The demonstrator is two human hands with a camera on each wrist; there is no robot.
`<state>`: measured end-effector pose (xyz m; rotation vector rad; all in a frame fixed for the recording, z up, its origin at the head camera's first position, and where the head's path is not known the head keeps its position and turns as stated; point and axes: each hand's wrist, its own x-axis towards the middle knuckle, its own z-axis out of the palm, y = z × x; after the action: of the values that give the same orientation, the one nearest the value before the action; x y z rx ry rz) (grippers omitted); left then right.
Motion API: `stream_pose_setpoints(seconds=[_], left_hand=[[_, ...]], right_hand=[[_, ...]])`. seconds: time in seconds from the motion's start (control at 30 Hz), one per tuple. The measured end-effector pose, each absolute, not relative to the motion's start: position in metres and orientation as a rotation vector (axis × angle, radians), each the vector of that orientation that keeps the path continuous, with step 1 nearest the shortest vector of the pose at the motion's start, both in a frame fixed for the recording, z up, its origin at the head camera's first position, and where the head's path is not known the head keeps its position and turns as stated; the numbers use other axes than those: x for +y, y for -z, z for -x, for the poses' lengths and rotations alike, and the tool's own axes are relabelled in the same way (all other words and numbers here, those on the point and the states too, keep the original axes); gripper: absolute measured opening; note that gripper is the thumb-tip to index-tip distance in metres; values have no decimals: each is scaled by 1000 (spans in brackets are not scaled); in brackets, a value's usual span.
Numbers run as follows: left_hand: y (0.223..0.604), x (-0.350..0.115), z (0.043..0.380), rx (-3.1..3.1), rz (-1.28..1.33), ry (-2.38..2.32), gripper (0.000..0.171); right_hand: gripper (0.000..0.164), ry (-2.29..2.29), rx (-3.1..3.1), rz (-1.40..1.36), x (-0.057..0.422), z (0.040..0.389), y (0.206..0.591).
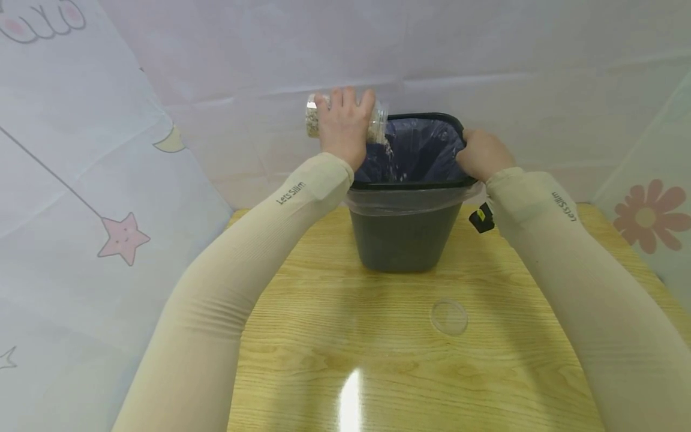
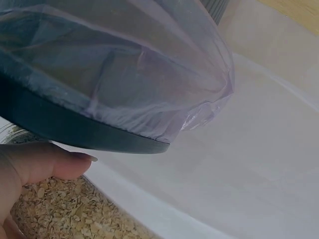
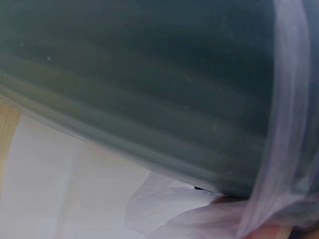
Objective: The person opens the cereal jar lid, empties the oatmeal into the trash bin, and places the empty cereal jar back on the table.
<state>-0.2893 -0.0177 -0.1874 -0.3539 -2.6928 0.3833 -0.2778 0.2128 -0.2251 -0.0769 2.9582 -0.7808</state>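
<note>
My left hand (image 1: 345,129) grips a clear jar (image 1: 312,117) tipped on its side, its mouth over the left edge of a dark grey trash bin (image 1: 402,240). Pale flakes fall from the jar into the purple bag (image 1: 426,144) lining the bin. In the left wrist view, flakes that look like oats (image 2: 75,209) show through the jar, below the thumb (image 2: 55,162). At the bin's right side, my right hand (image 1: 486,153) holds the rim with curled fingers. The right wrist view shows mostly the bin's wall (image 3: 149,89), and the fingers there are largely hidden by the bag.
On the wooden table (image 1: 302,360), a clear round lid (image 1: 450,317) lies in front of the bin. A small black item with a yellow mark (image 1: 482,219) shows beside the right wrist. A pale cloth wall (image 1: 270,48) stands close behind the bin.
</note>
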Motion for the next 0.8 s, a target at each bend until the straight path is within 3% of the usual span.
stream_pose_setpoints(seconds=[0.8], left_hand=[[188, -21, 291, -2698, 371, -390, 67]], right_hand=[[62, 763, 2966, 76, 212, 278, 226]])
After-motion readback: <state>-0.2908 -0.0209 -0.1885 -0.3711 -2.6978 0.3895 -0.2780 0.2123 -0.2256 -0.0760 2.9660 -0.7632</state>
